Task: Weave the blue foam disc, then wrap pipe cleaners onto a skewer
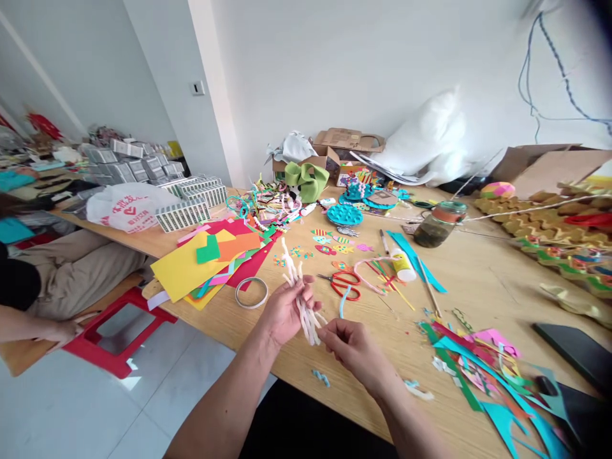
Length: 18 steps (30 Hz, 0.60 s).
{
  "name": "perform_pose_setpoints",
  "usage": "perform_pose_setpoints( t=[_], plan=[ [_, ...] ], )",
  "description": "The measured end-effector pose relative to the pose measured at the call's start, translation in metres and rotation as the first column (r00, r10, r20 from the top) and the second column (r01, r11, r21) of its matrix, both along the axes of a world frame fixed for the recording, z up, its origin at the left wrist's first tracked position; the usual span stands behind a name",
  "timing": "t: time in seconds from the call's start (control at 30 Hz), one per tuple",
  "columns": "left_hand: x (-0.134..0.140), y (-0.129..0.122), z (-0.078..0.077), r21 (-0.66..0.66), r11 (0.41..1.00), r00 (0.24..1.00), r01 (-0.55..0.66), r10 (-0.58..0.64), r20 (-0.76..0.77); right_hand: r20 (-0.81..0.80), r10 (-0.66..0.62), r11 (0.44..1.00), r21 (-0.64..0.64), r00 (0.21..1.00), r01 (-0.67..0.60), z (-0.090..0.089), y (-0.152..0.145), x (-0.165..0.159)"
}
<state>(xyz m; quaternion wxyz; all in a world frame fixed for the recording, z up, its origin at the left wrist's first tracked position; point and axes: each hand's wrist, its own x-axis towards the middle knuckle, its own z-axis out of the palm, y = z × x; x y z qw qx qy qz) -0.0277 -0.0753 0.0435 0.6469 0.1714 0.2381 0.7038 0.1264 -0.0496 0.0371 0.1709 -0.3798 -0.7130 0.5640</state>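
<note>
A bundle of white pipe cleaners (308, 319) is gripped in my left hand (289, 307), its strands sticking out above and below the fingers. My right hand (352, 349) pinches one strand of it at the lower right between thumb and fingertips. Just beyond my hands lie red-handled scissors (345, 285), with a light blue pipe cleaner piece (343, 303) by the handles. A short twisted blue piece (320, 378) rests on the table near its front edge. To the left is a roll of tape (251, 292) lying flat.
Coloured paper sheets (176, 268) are stacked at the left. Paper fish cutouts (325, 250), a blue decorated disc (345, 215) and a glass jar (437, 226) stand farther back. Paper scraps (482, 376) cover the right side. Another person's hand (62, 335) is by a red stool (125, 344).
</note>
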Motion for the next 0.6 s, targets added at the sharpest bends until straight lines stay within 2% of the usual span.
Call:
perform_pose_setpoints(
  t=[0.07, 0.13, 0.17, 0.23, 0.27, 0.33, 0.4, 0.47, 0.53, 0.6],
  plan=[
    [-0.004, -0.001, -0.002, -0.011, 1.0, 1.0, -0.008, 0.008, 0.018, 0.052, 0.02, 0.996, 0.086, 0.998, -0.024, 0.003, 0.005, 0.002],
    [-0.011, -0.001, -0.004, -0.032, 0.999, 0.999, -0.019, 0.02, 0.034, 0.126, -0.022, 0.967, 0.254, 0.992, -0.011, 0.008, 0.017, 0.006],
    [-0.014, 0.0, -0.005, -0.045, 0.999, 0.999, -0.024, 0.025, 0.035, 0.168, -0.075, 0.929, 0.371, 0.983, 0.007, 0.011, 0.027, 0.009],
    [-0.02, 0.001, -0.006, -0.064, 0.997, 0.999, -0.036, 0.038, 0.032, 0.281, -0.213, 0.788, 0.616, 0.936, -0.006, 0.017, 0.053, 0.015],
    [-0.022, 0.001, -0.006, -0.068, 0.997, 0.999, -0.04, 0.043, 0.033, 0.344, -0.261, 0.729, 0.683, 0.902, -0.049, 0.018, 0.068, 0.017],
    [-0.026, 0.003, -0.005, -0.07, 0.997, 0.998, -0.042, 0.045, 0.041, 0.476, -0.303, 0.672, 0.721, 0.825, -0.169, 0.017, 0.097, 0.019],
    [-0.029, 0.005, -0.003, -0.066, 0.997, 0.998, -0.045, 0.049, 0.047, 0.556, -0.235, 0.6, 0.728, 0.798, -0.331, 0.011, 0.119, 0.018],
    [-0.033, 0.006, -0.001, -0.069, 0.996, 0.997, -0.057, 0.061, 0.05, 0.627, -0.128, 0.556, 0.687, 0.768, -0.468, 0.003, 0.134, 0.014],
    [-0.038, 0.008, 0.001, -0.087, 0.994, 0.996, -0.069, 0.074, 0.055, 0.665, -0.052, 0.523, 0.653, 0.745, -0.547, -0.004, 0.14, 0.009],
    [-0.042, 0.01, 0.003, -0.118, 0.989, 0.994, -0.088, 0.096, 0.059, 0.691, -0.043, 0.502, 0.64, 0.722, -0.582, -0.009, 0.142, 0.005]
  ],
)
